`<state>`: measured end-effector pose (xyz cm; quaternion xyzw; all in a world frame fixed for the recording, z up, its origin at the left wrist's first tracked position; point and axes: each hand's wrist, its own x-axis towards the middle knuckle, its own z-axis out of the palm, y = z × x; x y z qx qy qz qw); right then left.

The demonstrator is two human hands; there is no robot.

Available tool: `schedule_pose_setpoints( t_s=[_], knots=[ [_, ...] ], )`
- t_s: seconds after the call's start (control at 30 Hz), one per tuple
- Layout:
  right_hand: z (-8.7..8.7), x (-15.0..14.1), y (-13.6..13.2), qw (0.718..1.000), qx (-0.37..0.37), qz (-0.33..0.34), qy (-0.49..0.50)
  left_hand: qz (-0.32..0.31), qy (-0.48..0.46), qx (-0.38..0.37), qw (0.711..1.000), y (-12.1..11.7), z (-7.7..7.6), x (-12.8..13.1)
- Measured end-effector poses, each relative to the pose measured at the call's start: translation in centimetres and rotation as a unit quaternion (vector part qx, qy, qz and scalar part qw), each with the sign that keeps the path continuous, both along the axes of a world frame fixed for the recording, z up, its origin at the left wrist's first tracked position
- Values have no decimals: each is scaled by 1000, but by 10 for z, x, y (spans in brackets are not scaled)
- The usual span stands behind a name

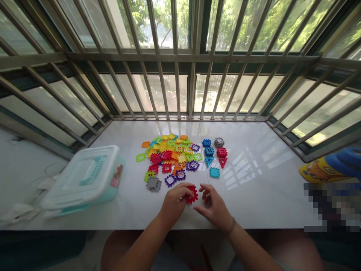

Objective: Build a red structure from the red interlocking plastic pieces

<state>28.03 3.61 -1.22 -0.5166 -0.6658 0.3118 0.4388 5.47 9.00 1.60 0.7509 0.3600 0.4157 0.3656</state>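
Home, apparently: barred bay window (180, 58), white ledge (254, 203), toy tiles (167, 154).

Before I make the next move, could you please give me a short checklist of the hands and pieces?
1. Left hand gripping the red piece: ok, fingers are on it.
2. Right hand free: ok, open beside the red piece, thumb and fingers apart.
3. Far side of the red piece visible: cannot tell, it faces away.
4. Blue stack apart from the mixed pile: ok, a gap shows.
5. Storage box open: not ok, its lid is on.
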Motion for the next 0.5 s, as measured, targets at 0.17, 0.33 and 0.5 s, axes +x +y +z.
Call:
schedule_pose_setpoints(
  t_s=[0.17,0.33,0.5],
  knots=[
    [2,-14,17,1000,5,26,-5,31,4,-66,997,-2,-9,-2],
    [5,-19,23,1000,7,20,-2,83,30,-107,990,6,-15,-5],
    [3,-19,25,1000,0,-5,13,49,51,-73,995,10,-8,-6]
  ],
)
